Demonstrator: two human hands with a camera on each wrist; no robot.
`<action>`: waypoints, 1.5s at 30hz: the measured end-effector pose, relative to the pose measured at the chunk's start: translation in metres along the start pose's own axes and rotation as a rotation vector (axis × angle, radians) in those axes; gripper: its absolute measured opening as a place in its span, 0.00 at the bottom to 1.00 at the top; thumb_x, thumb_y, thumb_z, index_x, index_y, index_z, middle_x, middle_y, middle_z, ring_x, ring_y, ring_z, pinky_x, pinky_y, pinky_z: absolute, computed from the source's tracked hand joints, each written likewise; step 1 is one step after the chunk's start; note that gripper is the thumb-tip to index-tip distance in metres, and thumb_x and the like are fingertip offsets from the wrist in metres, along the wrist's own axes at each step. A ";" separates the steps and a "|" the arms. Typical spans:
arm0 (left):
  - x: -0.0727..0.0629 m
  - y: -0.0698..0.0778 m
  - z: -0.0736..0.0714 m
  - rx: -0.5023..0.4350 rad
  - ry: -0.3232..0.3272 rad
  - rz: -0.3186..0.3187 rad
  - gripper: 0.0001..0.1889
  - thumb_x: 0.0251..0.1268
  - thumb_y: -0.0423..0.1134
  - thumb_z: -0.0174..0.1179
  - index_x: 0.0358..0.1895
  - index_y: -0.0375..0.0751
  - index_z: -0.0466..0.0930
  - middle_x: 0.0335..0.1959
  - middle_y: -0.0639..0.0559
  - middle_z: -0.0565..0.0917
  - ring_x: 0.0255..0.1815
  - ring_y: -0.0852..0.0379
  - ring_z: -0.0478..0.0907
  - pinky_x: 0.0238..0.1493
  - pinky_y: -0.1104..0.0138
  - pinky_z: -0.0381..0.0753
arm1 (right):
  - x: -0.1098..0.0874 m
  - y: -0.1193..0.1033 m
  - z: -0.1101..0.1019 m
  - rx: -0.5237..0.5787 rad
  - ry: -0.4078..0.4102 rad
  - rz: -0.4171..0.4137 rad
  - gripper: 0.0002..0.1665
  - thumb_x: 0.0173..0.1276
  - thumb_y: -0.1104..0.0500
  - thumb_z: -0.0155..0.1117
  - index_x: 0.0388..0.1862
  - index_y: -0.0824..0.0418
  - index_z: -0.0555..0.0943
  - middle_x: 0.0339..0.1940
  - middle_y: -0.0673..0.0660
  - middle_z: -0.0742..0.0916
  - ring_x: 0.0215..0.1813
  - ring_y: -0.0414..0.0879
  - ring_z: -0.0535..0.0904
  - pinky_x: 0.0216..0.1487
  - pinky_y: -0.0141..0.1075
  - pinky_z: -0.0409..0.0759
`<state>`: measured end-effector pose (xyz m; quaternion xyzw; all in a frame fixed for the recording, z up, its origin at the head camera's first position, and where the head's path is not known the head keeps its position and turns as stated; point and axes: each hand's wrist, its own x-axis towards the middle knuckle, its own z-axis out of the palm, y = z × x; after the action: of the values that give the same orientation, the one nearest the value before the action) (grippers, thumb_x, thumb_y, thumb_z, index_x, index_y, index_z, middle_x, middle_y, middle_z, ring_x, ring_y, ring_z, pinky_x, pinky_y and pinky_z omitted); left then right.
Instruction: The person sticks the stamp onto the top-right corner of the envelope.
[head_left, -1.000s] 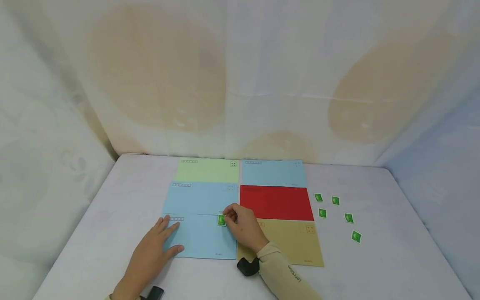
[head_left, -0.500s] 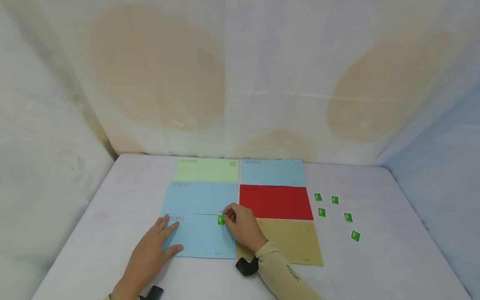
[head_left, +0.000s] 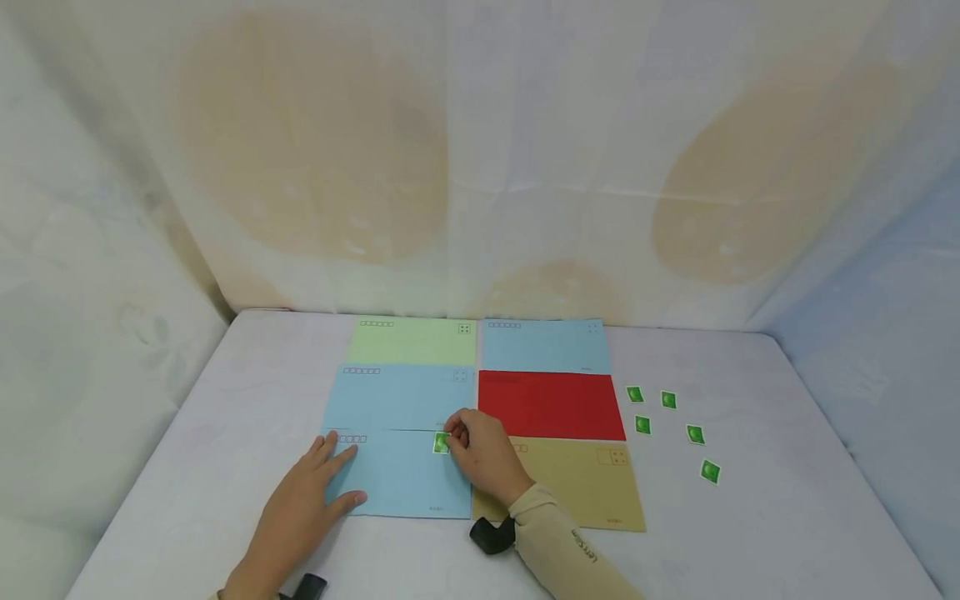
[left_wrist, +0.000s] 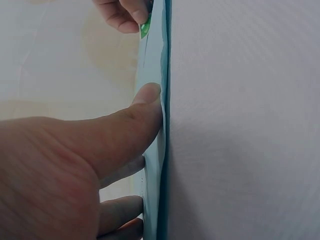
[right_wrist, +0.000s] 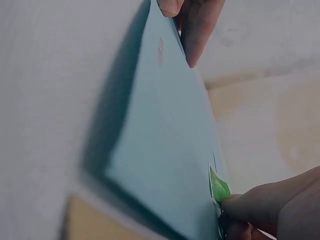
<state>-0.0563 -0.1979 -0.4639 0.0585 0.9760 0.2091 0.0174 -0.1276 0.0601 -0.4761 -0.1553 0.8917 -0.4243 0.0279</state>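
A small green stamp-like sticker (head_left: 441, 442) with a white border lies at the upper right corner of the front left blue envelope (head_left: 405, 483). My right hand (head_left: 486, 450) pinches its right edge between thumb and curled fingers. In the right wrist view the green sticker (right_wrist: 218, 185) stands slightly raised from the blue paper at the thumb tip. My left hand (head_left: 303, 492) rests with spread, straight fingers on the left side of the same envelope. The left wrist view shows the left thumb (left_wrist: 145, 107) lying along the envelope's near edge.
Behind lie another blue envelope (head_left: 397, 396) and a light green one (head_left: 412, 342). To the right are a blue (head_left: 543, 346), a red (head_left: 551, 406) and a tan envelope (head_left: 577, 487). Several loose green stickers (head_left: 696, 434) lie on the white tabletop (head_left: 787, 517) farther right.
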 end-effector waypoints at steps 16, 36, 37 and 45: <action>-0.001 -0.003 0.002 -0.027 -0.011 -0.001 0.36 0.56 0.48 0.74 0.66 0.35 0.76 0.74 0.32 0.65 0.76 0.31 0.56 0.68 0.37 0.63 | -0.001 0.000 0.001 -0.017 -0.002 -0.016 0.03 0.69 0.66 0.66 0.39 0.60 0.82 0.30 0.46 0.79 0.33 0.39 0.74 0.36 0.28 0.78; -0.001 -0.004 0.003 -0.013 0.013 0.017 0.36 0.55 0.48 0.74 0.66 0.34 0.77 0.73 0.31 0.66 0.75 0.31 0.58 0.68 0.38 0.64 | -0.001 0.002 0.004 -0.044 0.016 -0.019 0.03 0.69 0.65 0.67 0.39 0.58 0.82 0.33 0.46 0.79 0.35 0.39 0.74 0.38 0.29 0.78; -0.001 -0.004 0.003 -0.012 0.013 0.016 0.36 0.55 0.48 0.74 0.66 0.35 0.77 0.73 0.31 0.66 0.75 0.31 0.57 0.68 0.38 0.64 | -0.001 0.002 0.004 -0.046 0.016 -0.020 0.03 0.69 0.65 0.67 0.39 0.59 0.82 0.33 0.46 0.79 0.35 0.39 0.74 0.38 0.29 0.78; 0.000 -0.002 0.003 -0.001 0.010 0.005 0.36 0.54 0.48 0.75 0.66 0.35 0.77 0.73 0.32 0.65 0.76 0.31 0.57 0.68 0.38 0.64 | -0.001 0.003 0.002 -0.046 0.004 -0.035 0.03 0.69 0.65 0.67 0.40 0.59 0.82 0.32 0.46 0.78 0.34 0.39 0.73 0.38 0.29 0.78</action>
<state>-0.0562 -0.1984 -0.4673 0.0598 0.9758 0.2099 0.0121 -0.1271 0.0607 -0.4792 -0.1707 0.8984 -0.4043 0.0148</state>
